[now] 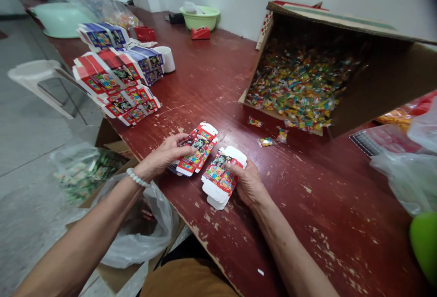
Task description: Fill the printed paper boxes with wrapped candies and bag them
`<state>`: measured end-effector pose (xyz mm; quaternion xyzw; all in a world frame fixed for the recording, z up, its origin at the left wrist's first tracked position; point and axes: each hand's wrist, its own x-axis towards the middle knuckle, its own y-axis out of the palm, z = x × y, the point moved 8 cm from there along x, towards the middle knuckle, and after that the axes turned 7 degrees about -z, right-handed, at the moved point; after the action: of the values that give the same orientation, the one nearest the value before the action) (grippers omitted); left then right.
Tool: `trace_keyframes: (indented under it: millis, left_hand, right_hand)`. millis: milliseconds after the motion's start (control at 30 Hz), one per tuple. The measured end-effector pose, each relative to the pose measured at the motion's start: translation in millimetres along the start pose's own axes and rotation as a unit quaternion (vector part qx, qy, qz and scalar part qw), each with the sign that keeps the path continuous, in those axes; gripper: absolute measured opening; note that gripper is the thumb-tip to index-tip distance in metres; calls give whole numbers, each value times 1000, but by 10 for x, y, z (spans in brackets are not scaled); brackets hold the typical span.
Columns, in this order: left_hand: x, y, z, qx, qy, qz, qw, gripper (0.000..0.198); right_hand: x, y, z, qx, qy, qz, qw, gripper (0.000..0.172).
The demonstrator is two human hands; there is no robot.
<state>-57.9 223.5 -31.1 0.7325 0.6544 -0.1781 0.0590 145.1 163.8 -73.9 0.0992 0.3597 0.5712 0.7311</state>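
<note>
My left hand (174, 152), with a pale bead bracelet on its wrist, grips a small stack of flattened red printed candy boxes (205, 144) near the table's front edge. Its thumb lies across the top box and its fingers go round the far side. Just to the right, my right hand (251, 181) grips another flattened stack of red candy boxes (218, 181), thumb on top, with white end flaps showing. The fingers under this stack are hidden. A narrow gap of table separates the two stacks.
Banded bundles of red and purple flat boxes (116, 80) stand at the table's left edge. A tilted carton (372, 92) of wrapped candies sits at right, a few loose candies (266, 141) before it. A plastic-lined carton (150, 238) is below the edge; a white stool (41, 76) stands left.
</note>
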Motion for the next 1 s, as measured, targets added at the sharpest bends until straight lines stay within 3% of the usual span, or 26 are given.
trace_keyframes:
  millis: [167,233,333,467,533,633,700,767,867,1000]
  left_hand:
    - [144,-33,-85,175,58,3,983,51]
    - [170,-48,-159,302,86,-32,949,56]
    - [172,-22,-264,460,129,-76,875,71]
    - [145,85,-315,555,205,-71,803,76]
    - [102,129,-316,585,243,-76,770,69]
    - [-20,227,-292,611,300,-97,726,64]
    - [-92,301,-245,617,320,-110,710,64]
    - [-123,349,-207,619,323,-126,704,65]
    - [-124,371,-243,611,328,-162,702,64]
    - [-257,477,-372,586,361,-176,703,56]
  right_hand:
    - [11,-78,49,-66,-61,-33,995,60]
    - [7,-100,88,-109,-79,-43,990,67]
    - [2,-123,134,-160,-95,-51,981,77]
    - [5,-142,178,-227,-124,-39,965,79]
    - [-9,-151,248,-297,-170,-39,939,69]
    - [-80,-143,419,-454,-275,-56,846,56]
    - [-130,-134,504,-539,-321,-61,777,52]
    - [-148,-146,545,-584,-331,-52,739,51]
    - [-135,-193,571,-608,-310,-41,730,52]
    - [-119,-219,575,-590,-305,-42,746,50]
